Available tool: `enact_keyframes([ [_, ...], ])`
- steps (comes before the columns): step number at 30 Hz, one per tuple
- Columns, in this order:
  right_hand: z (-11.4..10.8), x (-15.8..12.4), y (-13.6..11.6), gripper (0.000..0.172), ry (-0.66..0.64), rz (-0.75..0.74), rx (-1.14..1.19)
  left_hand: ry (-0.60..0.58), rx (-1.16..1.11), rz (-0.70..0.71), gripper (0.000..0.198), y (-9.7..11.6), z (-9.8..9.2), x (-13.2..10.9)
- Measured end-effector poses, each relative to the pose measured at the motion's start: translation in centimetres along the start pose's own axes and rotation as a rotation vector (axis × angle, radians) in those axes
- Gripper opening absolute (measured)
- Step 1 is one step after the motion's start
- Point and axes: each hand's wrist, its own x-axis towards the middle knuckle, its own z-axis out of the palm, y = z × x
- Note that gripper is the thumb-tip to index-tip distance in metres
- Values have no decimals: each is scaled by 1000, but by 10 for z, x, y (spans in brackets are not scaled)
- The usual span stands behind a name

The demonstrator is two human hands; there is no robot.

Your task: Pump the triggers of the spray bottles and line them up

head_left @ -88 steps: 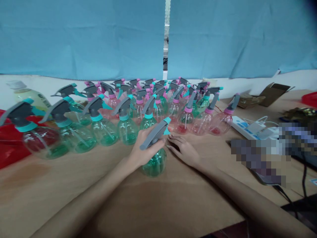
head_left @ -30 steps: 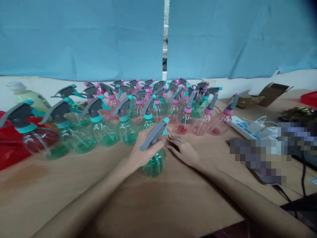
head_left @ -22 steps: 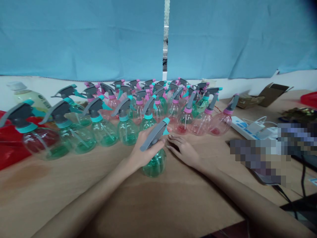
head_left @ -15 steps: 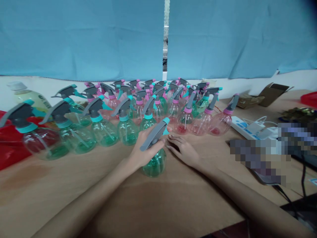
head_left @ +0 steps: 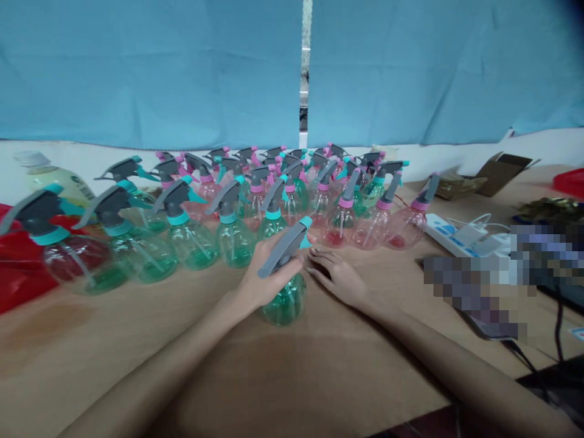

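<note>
My left hand is wrapped round the neck of a green spray bottle, whose grey trigger head with a turquoise nozzle tilts up to the right. The bottle's base rests on the wooden table. Just right of it, my right hand lies palm down on the tabletop with fingers stretched out, holding nothing. Behind both hands stand rows of spray bottles. Clear green ones with turquoise collars, such as this spray bottle, line the front left; pink-collared spray bottles stand at the right.
A red plastic bag and a large capped bottle are at the left. To the right lie a white power strip with plugs, a phone-like flat device on a cable, and an open cardboard box. A blue sheet covers the wall.
</note>
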Motion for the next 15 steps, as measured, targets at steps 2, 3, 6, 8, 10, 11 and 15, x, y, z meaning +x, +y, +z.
enact_keyframes([
  [2,0,0,0,36,-5,5,0,12,12,0,25,1,0,0],
  [3,0,0,0,37,-7,8,-1,18,14,2,23,2,0,0],
  [6,0,0,0,37,-7,14,6,33,39,7,15,5,0,1],
  [8,-1,0,-1,36,3,12,17,34,63,13,12,6,-1,2],
  [10,-1,0,-2,36,8,9,25,25,76,22,12,7,-2,3],
  [11,-2,0,-2,36,8,9,26,19,68,31,12,7,-2,3],
  [15,-1,0,-2,37,1,5,11,-8,15,47,12,6,-3,3],
])
